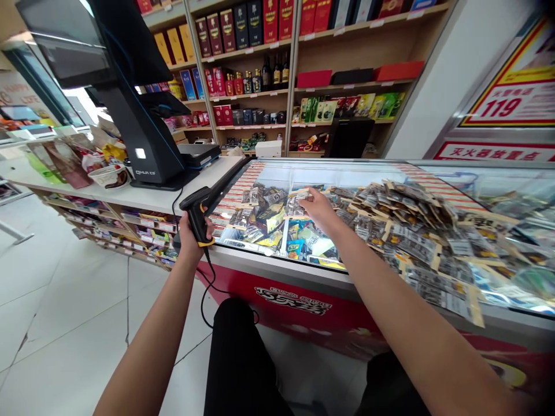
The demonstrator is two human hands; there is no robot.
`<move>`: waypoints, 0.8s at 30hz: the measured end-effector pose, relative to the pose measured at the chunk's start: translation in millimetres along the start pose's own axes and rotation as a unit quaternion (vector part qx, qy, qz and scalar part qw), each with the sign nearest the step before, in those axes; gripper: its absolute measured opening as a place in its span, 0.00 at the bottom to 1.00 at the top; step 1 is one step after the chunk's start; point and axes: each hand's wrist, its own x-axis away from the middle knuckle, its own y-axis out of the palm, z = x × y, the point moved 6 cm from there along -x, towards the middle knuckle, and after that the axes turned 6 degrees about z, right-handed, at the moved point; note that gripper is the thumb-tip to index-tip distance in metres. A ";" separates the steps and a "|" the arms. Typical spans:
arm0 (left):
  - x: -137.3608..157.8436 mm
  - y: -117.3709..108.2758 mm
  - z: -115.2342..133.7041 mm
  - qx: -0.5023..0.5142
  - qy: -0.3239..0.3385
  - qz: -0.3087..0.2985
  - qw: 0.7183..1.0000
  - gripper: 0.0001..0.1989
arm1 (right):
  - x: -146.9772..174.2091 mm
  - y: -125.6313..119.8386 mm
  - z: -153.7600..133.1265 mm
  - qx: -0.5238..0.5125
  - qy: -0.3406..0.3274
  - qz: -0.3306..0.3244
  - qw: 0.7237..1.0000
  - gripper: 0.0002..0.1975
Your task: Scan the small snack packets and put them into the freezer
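Observation:
A corded black-and-yellow barcode scanner is upright in my left hand, whose fingers wrap round its handle. My right hand reaches out over the freezer's glass top and pinches the edge of a small clear snack packet with a pale header strip. The packet is at or just above the glass; I cannot tell which. To the right of my right hand, a heap of similar packets covers much of the glass. A few more packets lie to the left of it.
Below me stands the red freezer front. A black checkout terminal is on the white counter to the left, near a paper bowl. Shelves of boxed goods line the back. The scanner's cord hangs by my knee.

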 end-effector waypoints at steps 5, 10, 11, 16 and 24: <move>3.9 2.1 -8.7 -0.053 -0.013 -0.040 0.998 0.29 | 4.8 42.0 -11.6 0.092 -0.026 -0.030 0.995 0.42; 4.0 3.5 -11.5 -0.083 -0.010 -0.082 0.993 0.29 | 28.1 43.2 -23.1 0.272 -0.204 -0.090 0.936 0.11; 4.1 3.9 -11.8 -0.084 -0.010 -0.086 0.993 0.29 | 35.2 43.7 -22.3 0.306 -0.227 -0.118 0.917 0.10; 7.6 8.1 -10.2 -0.099 -0.002 -0.090 0.991 0.30 | 65.7 58.6 -19.0 0.402 -0.306 -0.217 0.835 0.21; 11.2 10.9 -7.9 -0.129 0.005 -0.073 0.989 0.29 | 57.5 93.9 -19.1 0.446 -0.256 -0.245 0.822 0.32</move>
